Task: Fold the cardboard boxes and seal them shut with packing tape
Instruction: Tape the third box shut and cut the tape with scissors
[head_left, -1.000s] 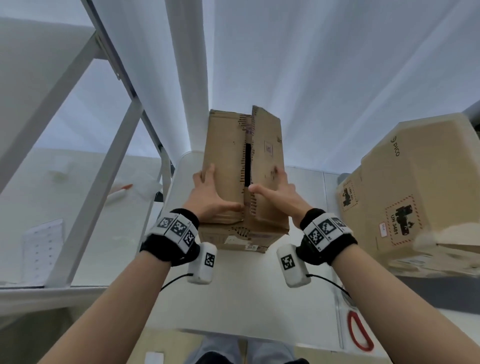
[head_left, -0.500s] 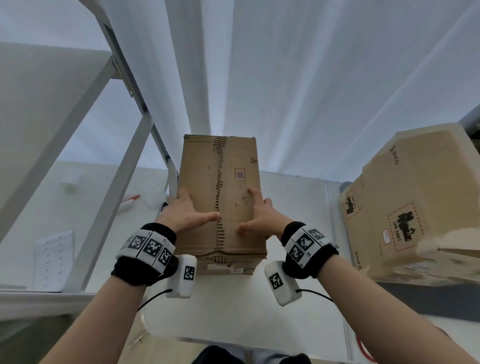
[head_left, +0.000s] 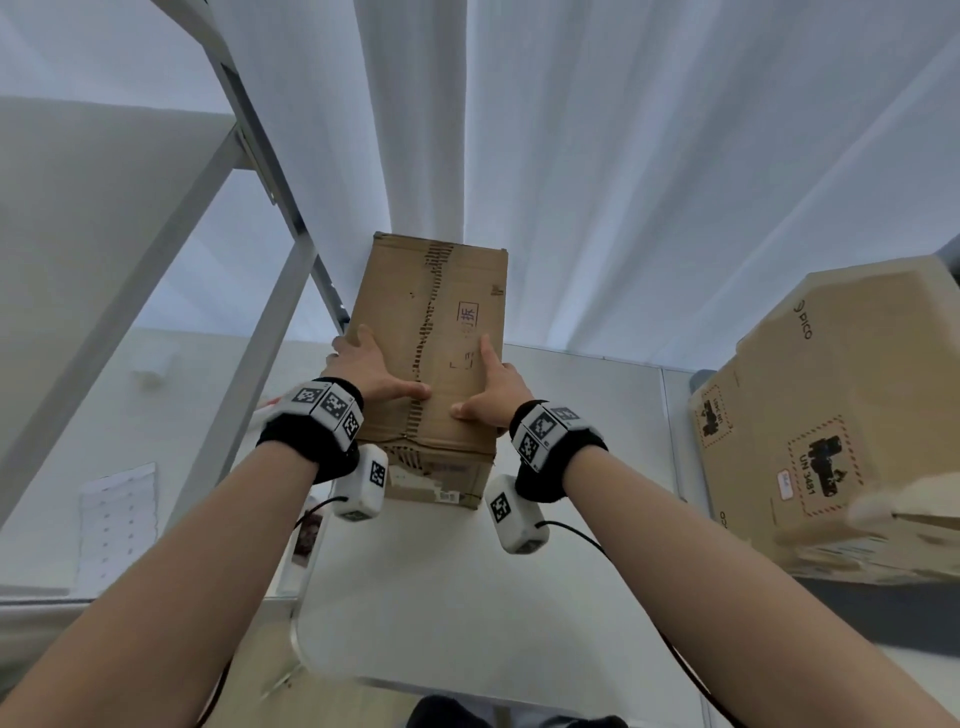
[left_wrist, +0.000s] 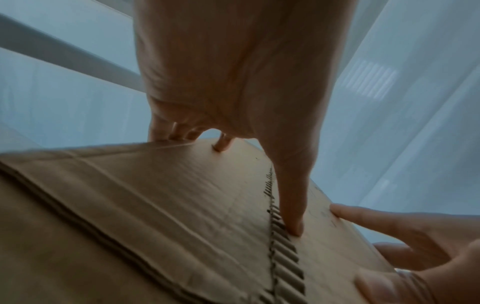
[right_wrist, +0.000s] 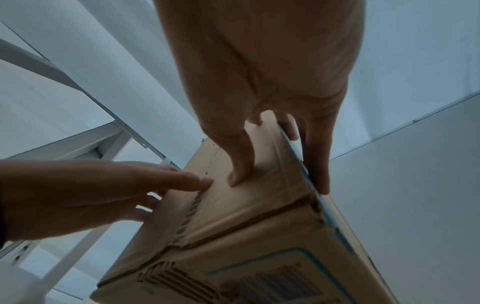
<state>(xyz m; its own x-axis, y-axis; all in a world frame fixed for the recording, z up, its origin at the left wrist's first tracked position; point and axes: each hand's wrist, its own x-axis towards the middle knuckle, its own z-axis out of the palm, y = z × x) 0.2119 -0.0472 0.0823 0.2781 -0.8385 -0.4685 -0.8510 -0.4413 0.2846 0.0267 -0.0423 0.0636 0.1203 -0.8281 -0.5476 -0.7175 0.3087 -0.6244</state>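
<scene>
Small cardboard box (head_left: 436, 332) stands on the white worktop (head_left: 441, 597), flaps folded shut, ragged centre seam (head_left: 427, 332) running away between the two grips. Left hand (head_left: 366, 371): fingers wrapped over the box's outer edge, thumb pressed flat on the seam. Right hand (head_left: 493, 387): forefinger and thumb flat on top, other fingers curled down the side wall. No tape on the seam, and no tape roll seen. Risk: if either grip lets go to fetch tape, the flaps likely spring up and the seam gapes. Uneven pressure could slide the box away. A larger printed box (head_left: 831, 415) sits well off beyond the right grip.
</scene>
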